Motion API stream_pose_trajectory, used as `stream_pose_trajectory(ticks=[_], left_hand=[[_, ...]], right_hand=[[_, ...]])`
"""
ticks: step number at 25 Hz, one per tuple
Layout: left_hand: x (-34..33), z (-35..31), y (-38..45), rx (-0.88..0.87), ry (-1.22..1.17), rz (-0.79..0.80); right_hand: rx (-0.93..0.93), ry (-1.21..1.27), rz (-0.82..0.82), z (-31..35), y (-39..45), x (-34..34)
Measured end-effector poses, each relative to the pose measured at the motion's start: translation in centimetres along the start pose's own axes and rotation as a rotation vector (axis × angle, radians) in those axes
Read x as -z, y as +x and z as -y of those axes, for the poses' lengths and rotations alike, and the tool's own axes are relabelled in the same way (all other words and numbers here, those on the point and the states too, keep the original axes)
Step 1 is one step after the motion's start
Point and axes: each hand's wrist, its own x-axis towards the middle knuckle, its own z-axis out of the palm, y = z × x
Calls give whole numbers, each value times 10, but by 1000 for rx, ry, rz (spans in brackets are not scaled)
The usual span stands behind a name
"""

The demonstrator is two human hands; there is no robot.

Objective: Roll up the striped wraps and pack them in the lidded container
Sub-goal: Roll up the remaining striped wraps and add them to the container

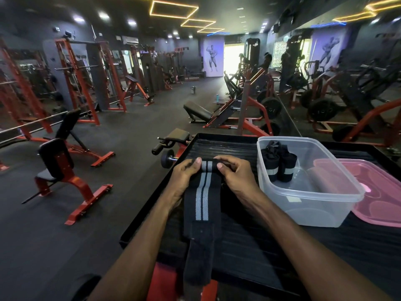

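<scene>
left hand (186, 173) + right hand (235, 173): fingers curled, pinching rolled far end of striped wrap (201, 203) | wrap: flat on black tray (243, 253), just left of clear container (308, 187) | 2 rolled wraps (278, 165) upright inside container | pink lid (377, 192) right of container

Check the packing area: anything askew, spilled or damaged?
Nothing stands out. Two rolled wraps stand in the clear container, the pink lid lies beside it, and both hands roll the striped wrap.

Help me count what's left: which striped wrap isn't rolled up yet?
The striped wrap gripped by the left hand and right hand; its tail lies flat, while the two rolled wraps stand in the clear container.
</scene>
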Motion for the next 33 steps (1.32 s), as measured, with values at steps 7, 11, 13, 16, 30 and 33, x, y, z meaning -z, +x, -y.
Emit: stream_pose_trajectory(ticks=[7, 11, 13, 16, 30, 33], left_hand=[[2, -2, -7, -58, 4, 0], [-1, 0, -9, 44, -204, 39], [-1, 3, -8, 113, -216, 40], [1, 5, -7, 50, -132, 5], [2, 7, -9, -28, 2, 52], [4, 6, -10, -76, 33, 87]], right_hand=[[-157, 81, 90, -1, 1, 2], [-4, 8, 24, 1, 1, 3], [21, -15, 35, 1, -1, 3], [-41, 41, 75, 0, -1, 3], [-123, 75, 145, 0, -5, 1], [-137, 63, 136, 1, -6, 1]])
